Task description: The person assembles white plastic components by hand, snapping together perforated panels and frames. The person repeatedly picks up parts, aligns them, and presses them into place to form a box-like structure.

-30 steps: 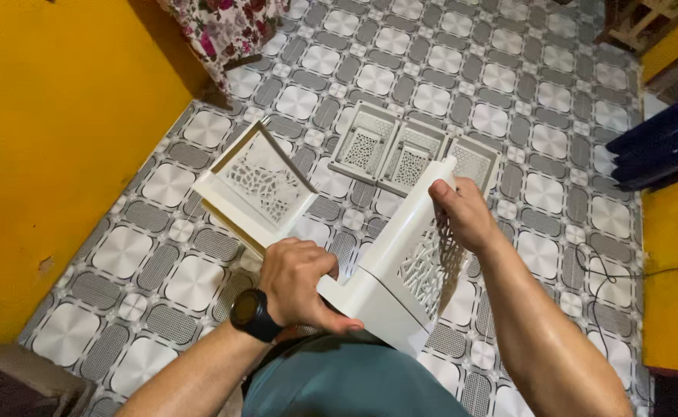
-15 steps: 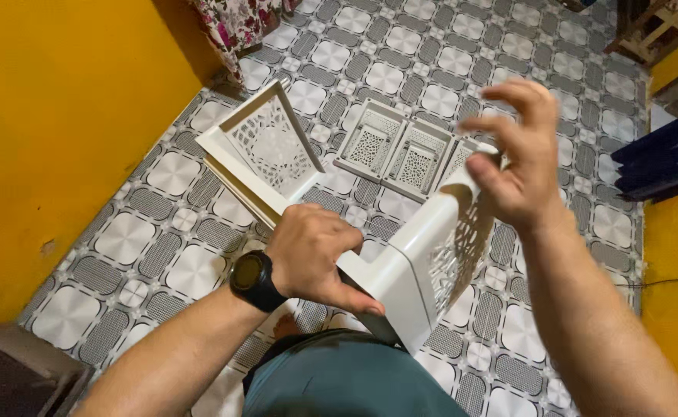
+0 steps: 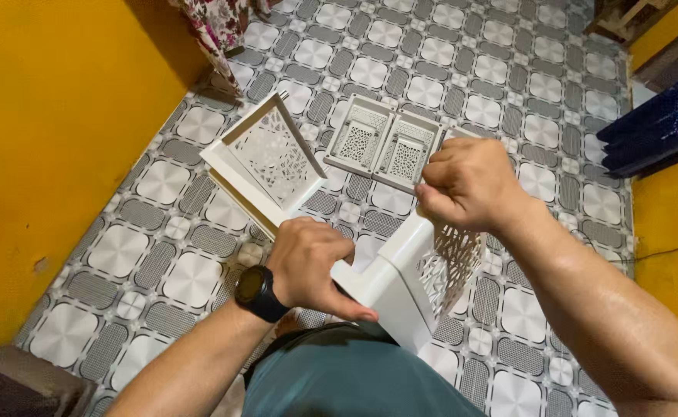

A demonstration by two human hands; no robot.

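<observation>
White plastic lattice panel (image 3: 401,282) stands tilted at the centre, just above the person's lap. The left hand (image 3: 312,266) grips its lower corner at 7 o'clock, and the right hand (image 3: 466,185) is closed in a fist on its top edge at 1 o'clock. Two more lattice panels (image 3: 385,143) lie flat on the tiled floor (image 3: 161,255) at 12 o'clock.

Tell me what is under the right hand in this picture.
The right hand grips the top of a white lattice panel. The panel's upper end and part of a tray on the floor behind are covered.
</observation>
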